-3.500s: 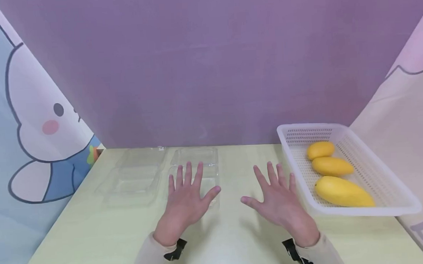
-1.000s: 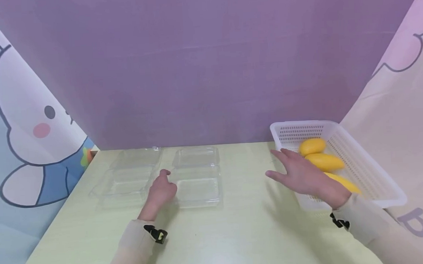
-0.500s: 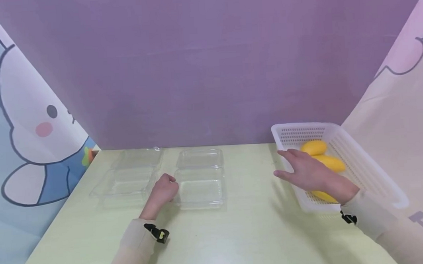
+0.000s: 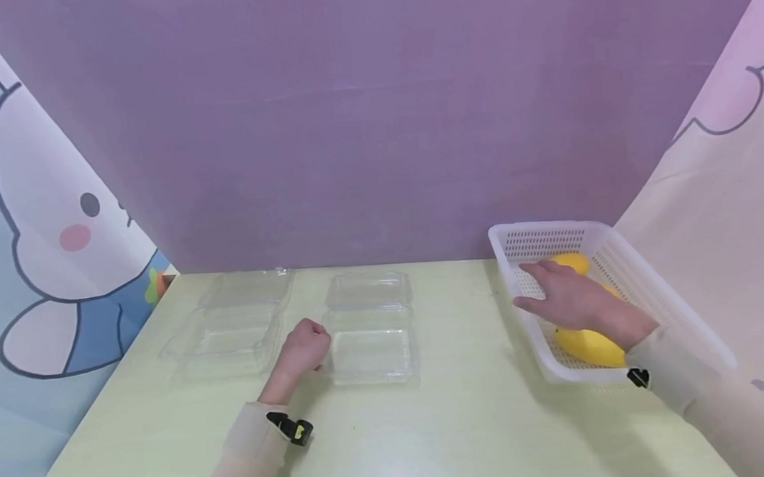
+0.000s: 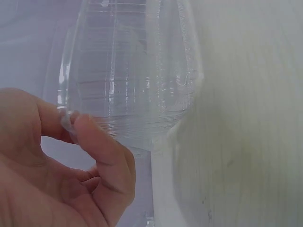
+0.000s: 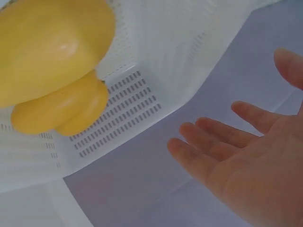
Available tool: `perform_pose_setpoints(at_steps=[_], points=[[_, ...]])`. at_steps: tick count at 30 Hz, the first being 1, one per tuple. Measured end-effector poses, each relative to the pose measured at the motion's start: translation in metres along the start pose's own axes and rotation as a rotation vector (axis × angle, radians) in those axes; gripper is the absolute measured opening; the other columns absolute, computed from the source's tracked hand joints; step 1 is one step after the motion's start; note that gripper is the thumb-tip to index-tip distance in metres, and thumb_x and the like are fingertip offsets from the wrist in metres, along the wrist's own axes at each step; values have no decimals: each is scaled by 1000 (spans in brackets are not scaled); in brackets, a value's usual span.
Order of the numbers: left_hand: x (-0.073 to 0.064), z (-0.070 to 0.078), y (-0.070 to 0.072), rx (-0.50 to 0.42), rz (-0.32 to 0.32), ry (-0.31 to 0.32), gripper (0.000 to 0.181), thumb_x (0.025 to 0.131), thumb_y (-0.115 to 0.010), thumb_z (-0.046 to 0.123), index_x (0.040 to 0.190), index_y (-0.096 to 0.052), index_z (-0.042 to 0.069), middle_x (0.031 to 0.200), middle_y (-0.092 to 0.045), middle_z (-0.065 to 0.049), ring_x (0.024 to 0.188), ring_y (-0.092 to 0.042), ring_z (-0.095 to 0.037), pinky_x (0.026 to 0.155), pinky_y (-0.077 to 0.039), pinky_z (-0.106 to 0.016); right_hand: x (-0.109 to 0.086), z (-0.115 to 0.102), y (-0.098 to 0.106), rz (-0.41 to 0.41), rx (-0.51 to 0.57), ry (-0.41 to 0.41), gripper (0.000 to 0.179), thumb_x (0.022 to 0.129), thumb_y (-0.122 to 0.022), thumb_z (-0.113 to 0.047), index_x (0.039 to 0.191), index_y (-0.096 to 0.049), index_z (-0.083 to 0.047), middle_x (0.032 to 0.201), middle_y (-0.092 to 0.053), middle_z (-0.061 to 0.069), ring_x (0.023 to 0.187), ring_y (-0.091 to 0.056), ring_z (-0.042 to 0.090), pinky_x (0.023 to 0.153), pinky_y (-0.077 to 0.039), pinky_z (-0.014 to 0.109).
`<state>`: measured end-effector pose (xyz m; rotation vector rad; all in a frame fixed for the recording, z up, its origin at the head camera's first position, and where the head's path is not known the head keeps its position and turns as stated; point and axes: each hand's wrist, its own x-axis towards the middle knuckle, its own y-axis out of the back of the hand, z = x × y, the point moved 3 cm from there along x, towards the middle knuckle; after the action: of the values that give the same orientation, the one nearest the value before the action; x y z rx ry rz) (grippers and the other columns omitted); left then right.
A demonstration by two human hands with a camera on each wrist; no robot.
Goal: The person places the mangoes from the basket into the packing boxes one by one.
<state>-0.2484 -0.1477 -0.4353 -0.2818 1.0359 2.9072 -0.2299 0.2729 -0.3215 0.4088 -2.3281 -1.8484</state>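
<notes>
My left hand (image 4: 303, 347) pinches the left rim of a clear plastic clamshell box (image 4: 371, 351), whose lid is folded back flat on the table. The left wrist view shows thumb and fingertip on the rim of this box (image 5: 128, 71). Over the white perforated basket (image 4: 674, 317) hovers my right hand (image 4: 573, 297), fingers spread and nothing in them. Yellow mangoes lie in the basket: the front mango (image 4: 589, 346) shows well, and the back mango (image 4: 573, 261) in part. My hand hides most of the middle one. In the right wrist view, a large mango (image 6: 57, 47) is apart from my fingers.
Left of my left hand sits a second clear clamshell box (image 4: 221, 333), also opened out. The pale table (image 4: 392, 440) meets a purple panel (image 4: 376, 123) at the back. Printed cloths hang at both sides.
My left hand has gone from spread to pinching the clamshell box, which has shifted a little to the right. My right hand has moved right, over the basket.
</notes>
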Motion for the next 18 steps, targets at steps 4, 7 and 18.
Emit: perform_pose_setpoints(at_steps=[4, 7, 18], points=[[-2, 2, -4, 2, -1, -10, 30, 90, -46, 10, 113, -54, -6, 93, -61, -14, 61, -60, -22, 61, -47, -33, 3, 11, 0, -14, -10, -21, 78, 100, -59, -47, 152, -36, 6, 151, -35, 37, 134, -36, 59, 105, -33, 71], [-3, 2, -7, 2, -1, -7, 30, 91, -46, 11, 114, -54, -6, 92, -61, -13, 60, -59, -22, 61, -46, -33, 5, 19, -1, -19, -7, -31, 77, 100, -59, -46, 152, -35, 5, 151, -36, 36, 134, -36, 57, 107, -32, 71], [-5, 8, -13, -12, 5, -16, 29, 92, -47, 11, 113, -54, -6, 90, -62, -13, 55, -60, -20, 61, -47, -32, 13, 47, 4, -49, -16, -66, 81, 99, -58, -49, 151, -34, 8, 149, -35, 40, 134, -34, 59, 107, -30, 71]])
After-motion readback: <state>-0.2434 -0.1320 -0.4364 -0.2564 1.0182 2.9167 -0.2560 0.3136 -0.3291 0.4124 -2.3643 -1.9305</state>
